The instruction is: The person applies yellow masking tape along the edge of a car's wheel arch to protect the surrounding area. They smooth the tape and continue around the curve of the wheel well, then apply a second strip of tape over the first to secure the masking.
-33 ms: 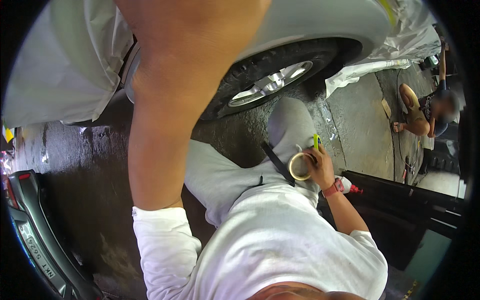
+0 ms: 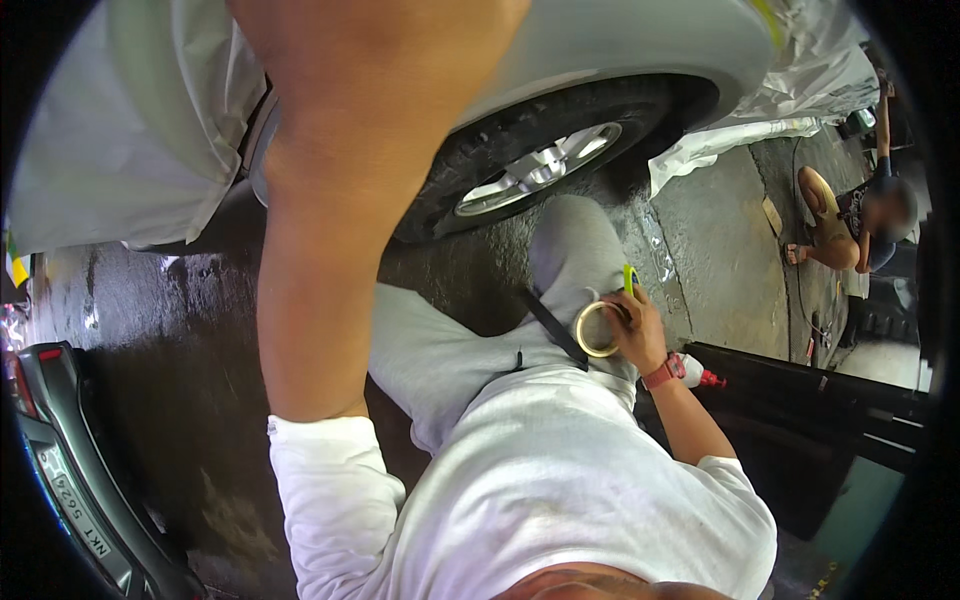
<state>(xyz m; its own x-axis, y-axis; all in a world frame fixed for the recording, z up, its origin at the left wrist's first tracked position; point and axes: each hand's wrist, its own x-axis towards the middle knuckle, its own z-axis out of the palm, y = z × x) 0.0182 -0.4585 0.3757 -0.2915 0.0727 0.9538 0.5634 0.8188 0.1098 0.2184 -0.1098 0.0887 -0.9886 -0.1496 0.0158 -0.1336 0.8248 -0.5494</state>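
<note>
Seemingly partway through masking, with sheeting (image 2: pixel 110 120) hung, fender (image 2: pixel 650 38) bare.
Pinching tape roll (image 2: pixel 580 326) in right hand (image 2: pixel 642 332); cannot tell for left hand.

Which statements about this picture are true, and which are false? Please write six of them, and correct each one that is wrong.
1. The right hand holds a tape roll. True.
2. The wheel is partly silver. True.
3. The right hand touches the wheel. False: it is apart from the wheel, near the grey trousers.
4. A wristband is worn close to the right hand. True.
5. The wristband is blue. False: it is red.
6. The left hand is in plain view. False: only the left arm shows; the hand is out of the picture.
</note>
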